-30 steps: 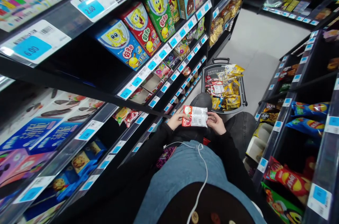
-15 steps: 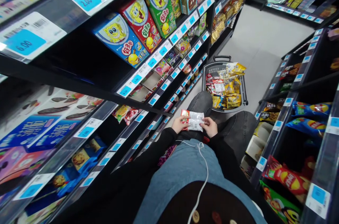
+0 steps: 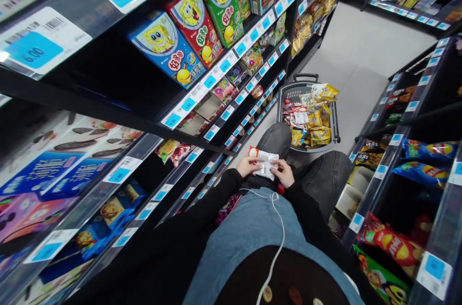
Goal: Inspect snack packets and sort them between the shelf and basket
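Note:
A white and red snack packet sits low in front of me, over my knees in dark grey trousers. My left hand grips its left end and my right hand grips its right side, fingers curled on the wrapper. Just beyond the packet on the floor stands a grey shopping basket piled with several yellow, red and white snack bags.
Black shelves on my left carry cartoon snack boxes, biscuit boxes and blue price labels. More shelving on my right holds crisp bags. A pale floor aisle runs ahead past the basket. A white cable hangs down my front.
The packet has tipped from flat and wide to a more folded, edge-on pose and sunk slightly toward my lap. Both hands have stayed on it. The camera has shifted a little.

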A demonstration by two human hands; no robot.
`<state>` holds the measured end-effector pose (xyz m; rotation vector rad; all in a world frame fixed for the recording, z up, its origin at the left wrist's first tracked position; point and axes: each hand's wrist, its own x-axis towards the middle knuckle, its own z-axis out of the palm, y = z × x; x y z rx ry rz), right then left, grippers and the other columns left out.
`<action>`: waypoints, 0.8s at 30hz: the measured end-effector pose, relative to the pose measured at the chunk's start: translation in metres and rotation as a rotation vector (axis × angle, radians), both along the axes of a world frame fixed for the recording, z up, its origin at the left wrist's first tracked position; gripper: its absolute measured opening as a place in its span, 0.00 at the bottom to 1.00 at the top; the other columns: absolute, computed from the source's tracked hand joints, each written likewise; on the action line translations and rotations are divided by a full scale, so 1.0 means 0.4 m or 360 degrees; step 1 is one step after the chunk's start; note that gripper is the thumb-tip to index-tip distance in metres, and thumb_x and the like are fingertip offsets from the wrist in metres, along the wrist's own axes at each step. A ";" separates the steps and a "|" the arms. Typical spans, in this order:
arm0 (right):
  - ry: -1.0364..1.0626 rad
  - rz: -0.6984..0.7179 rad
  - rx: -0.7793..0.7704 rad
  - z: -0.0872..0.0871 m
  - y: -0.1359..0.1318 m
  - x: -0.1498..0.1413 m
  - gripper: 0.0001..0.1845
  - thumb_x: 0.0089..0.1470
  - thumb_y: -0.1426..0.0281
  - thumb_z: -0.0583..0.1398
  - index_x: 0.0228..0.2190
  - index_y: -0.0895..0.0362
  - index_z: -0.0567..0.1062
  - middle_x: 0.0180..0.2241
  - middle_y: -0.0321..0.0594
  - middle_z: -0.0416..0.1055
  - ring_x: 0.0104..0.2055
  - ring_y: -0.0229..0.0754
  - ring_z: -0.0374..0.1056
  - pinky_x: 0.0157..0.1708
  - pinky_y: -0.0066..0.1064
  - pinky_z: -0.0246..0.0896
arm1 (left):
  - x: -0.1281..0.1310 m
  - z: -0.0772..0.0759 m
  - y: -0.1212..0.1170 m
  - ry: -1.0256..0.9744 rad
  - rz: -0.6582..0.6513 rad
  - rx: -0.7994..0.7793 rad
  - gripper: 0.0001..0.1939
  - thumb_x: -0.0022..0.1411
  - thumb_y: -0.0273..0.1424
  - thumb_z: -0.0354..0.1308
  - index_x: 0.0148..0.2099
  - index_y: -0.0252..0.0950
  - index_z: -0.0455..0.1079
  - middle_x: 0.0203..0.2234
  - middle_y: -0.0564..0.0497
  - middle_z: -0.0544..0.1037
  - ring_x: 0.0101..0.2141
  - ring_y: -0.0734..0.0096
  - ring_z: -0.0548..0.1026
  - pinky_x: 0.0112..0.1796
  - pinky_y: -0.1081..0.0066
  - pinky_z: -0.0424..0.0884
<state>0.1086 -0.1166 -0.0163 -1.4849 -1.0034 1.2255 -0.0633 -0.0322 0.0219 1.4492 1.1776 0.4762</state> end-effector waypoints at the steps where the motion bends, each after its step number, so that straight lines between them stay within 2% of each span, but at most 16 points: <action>1: -0.0027 -0.0043 -0.0010 0.004 0.001 -0.004 0.10 0.40 0.65 0.62 0.27 0.56 0.73 0.28 0.34 0.59 0.26 0.36 0.58 0.28 0.29 0.56 | 0.007 0.003 -0.001 0.0024 0.0003 0.0020 0.14 0.35 0.25 0.68 0.30 0.34 0.77 0.36 0.47 0.75 0.37 0.66 0.71 0.44 0.68 0.65; 6: -0.0344 -0.0154 0.0113 0.010 -0.004 -0.009 0.05 0.44 0.66 0.60 0.22 0.55 0.74 0.27 0.36 0.60 0.30 0.39 0.59 0.30 0.30 0.57 | 0.033 0.004 -0.009 0.0181 0.0082 0.0014 0.07 0.37 0.21 0.66 0.25 0.33 0.77 0.37 0.47 0.72 0.35 0.69 0.70 0.42 0.68 0.67; 10: -0.0534 -0.0053 0.0293 0.005 -0.006 -0.001 0.09 0.48 0.67 0.58 0.20 0.54 0.74 0.28 0.38 0.59 0.31 0.39 0.59 0.31 0.31 0.57 | 0.030 -0.013 -0.007 0.0137 0.0048 0.0034 0.06 0.38 0.19 0.64 0.23 0.31 0.76 0.40 0.46 0.70 0.35 0.71 0.69 0.42 0.69 0.67; 16: -0.0627 0.0141 0.0410 0.011 -0.013 0.012 0.11 0.50 0.68 0.56 0.22 0.53 0.76 0.30 0.40 0.60 0.33 0.41 0.59 0.34 0.35 0.58 | -0.010 -0.025 0.002 -0.0017 -0.0082 0.0062 0.05 0.40 0.25 0.64 0.25 0.33 0.77 0.40 0.45 0.71 0.37 0.66 0.70 0.43 0.67 0.66; 19: -0.0583 0.0159 0.0447 0.019 -0.026 0.020 0.09 0.48 0.71 0.56 0.26 0.52 0.77 0.33 0.42 0.62 0.36 0.42 0.62 0.38 0.37 0.60 | -0.027 -0.018 0.002 -0.0099 0.0062 -0.0058 0.05 0.39 0.27 0.64 0.25 0.34 0.77 0.34 0.47 0.75 0.36 0.65 0.71 0.41 0.68 0.66; 22: -0.0526 0.0008 0.0365 0.025 -0.031 0.019 0.08 0.46 0.72 0.56 0.27 0.53 0.77 0.34 0.41 0.64 0.36 0.42 0.63 0.39 0.38 0.61 | -0.031 -0.020 -0.004 -0.0087 0.0300 -0.0188 0.06 0.39 0.30 0.65 0.22 0.33 0.75 0.21 0.49 0.75 0.27 0.68 0.70 0.34 0.70 0.66; 24: -0.0416 -0.0129 0.0221 0.024 -0.025 0.011 0.05 0.44 0.69 0.58 0.24 0.55 0.75 0.31 0.39 0.65 0.33 0.41 0.64 0.36 0.36 0.62 | -0.026 -0.029 -0.008 -0.0056 0.0421 -0.0188 0.08 0.37 0.31 0.67 0.20 0.32 0.73 0.15 0.52 0.71 0.22 0.72 0.68 0.30 0.71 0.65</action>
